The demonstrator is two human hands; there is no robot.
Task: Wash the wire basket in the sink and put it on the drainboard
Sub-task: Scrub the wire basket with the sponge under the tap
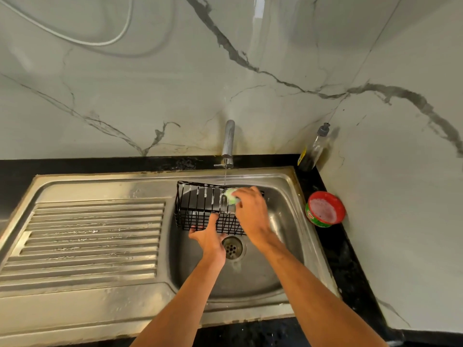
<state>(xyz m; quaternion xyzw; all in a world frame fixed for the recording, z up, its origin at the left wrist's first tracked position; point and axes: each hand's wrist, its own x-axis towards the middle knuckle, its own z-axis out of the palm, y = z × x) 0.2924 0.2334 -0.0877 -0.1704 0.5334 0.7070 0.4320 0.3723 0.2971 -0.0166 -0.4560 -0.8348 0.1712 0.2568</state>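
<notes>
A black wire basket (200,206) with soap foam on its far bars is held over the steel sink bowl (283,246). My left hand (209,236) grips its near edge from below. My right hand (250,209) is closed on a green scrub sponge (231,196) and presses it against the basket's far right side. A thin stream of water falls from the tap (228,141) onto that spot. The ribbed drainboard (95,234) lies to the left of the bowl, wet and bare.
A red and green tub of dish soap (324,209) sits on the black counter right of the sink. A clear soap bottle (314,149) stands in the back corner. The drain (232,247) is below the basket. Marble wall behind.
</notes>
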